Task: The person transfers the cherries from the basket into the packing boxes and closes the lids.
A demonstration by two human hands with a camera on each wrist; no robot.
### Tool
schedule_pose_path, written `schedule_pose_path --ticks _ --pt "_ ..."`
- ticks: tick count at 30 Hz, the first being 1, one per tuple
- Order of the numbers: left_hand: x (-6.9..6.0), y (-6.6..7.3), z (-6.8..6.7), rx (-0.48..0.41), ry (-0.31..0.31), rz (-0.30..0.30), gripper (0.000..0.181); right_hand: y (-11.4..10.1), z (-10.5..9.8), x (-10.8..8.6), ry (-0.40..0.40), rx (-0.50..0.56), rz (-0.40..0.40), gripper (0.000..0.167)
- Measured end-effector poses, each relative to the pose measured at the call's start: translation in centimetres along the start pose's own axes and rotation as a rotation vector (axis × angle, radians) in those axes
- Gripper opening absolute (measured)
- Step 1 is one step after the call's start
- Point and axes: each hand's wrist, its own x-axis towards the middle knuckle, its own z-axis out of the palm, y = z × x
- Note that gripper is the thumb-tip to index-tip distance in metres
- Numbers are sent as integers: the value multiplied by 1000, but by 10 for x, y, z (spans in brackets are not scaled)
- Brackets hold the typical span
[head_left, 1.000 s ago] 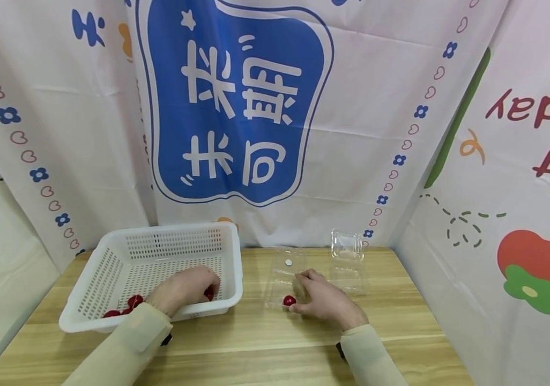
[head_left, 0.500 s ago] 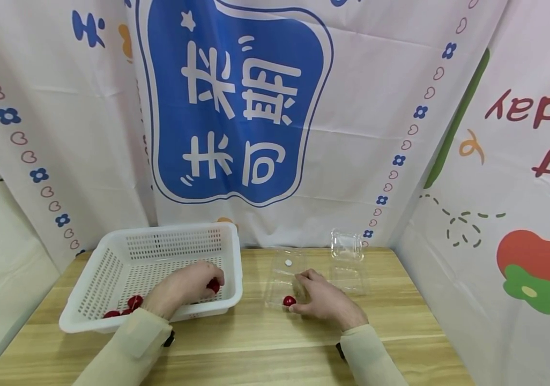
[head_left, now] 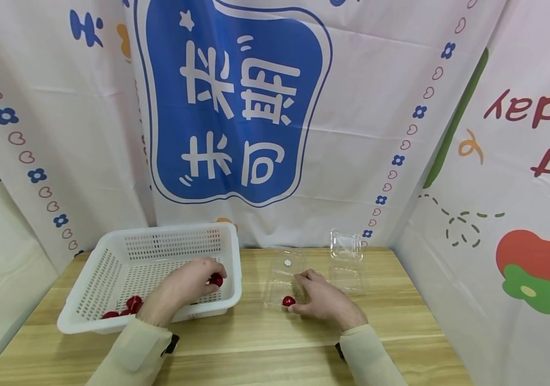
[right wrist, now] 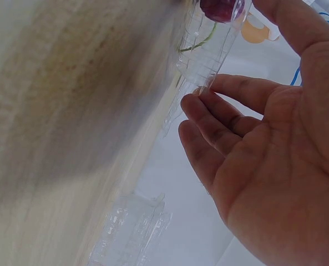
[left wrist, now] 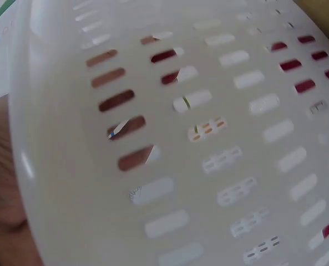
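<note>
Inside the white perforated basket (head_left: 236,252), the left hand (head_left: 180,287) pinches a dark red cherry (head_left: 216,280) near the right wall. The left wrist view shows part of this hand (left wrist: 3,194) beyond the basket wall (left wrist: 59,166), which hides its fingertips. On the table, the right hand (head_left: 325,303) lightly grips the right side of a lidded clear plastic container (head_left: 279,279) between thumb and fingers. One cherry (head_left: 288,301) lies at that container's near end. From the right wrist, the hand (right wrist: 281,160) is seen beside the cherry (right wrist: 222,8), whose green stem shows.
More cherries (head_left: 134,304) lie at the basket's near left. A second clear container (head_left: 347,277), its lid raised, stands right of the first, beyond the right hand. A printed curtain (head_left: 352,161) hangs behind the wooden table (head_left: 255,348).
The left hand has risen slightly and moved a little right within the basket, a cherry now showing in its fingers. The right hand and both clear containers have stayed put.
</note>
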Motion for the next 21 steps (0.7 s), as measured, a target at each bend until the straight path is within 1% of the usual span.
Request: schedule_pose_path --ticks 3,7,11,14,21 --pt "-1 2 1 -9 24 0 22 0 0 0 -1 2 0 102" --pt "-2 3 2 -28 89 22 19 0 0 0 -8 6 -3 101" --pt "-2 7 3 -48 155 24 19 2 1 1 -11 5 -1 101" --pt "-2 10 3 -56 188 17 22 3 1 1 -9 4 0 101" --pt "1 15 5 -78 269 45 25 3 1 1 -9 5 -2 102"
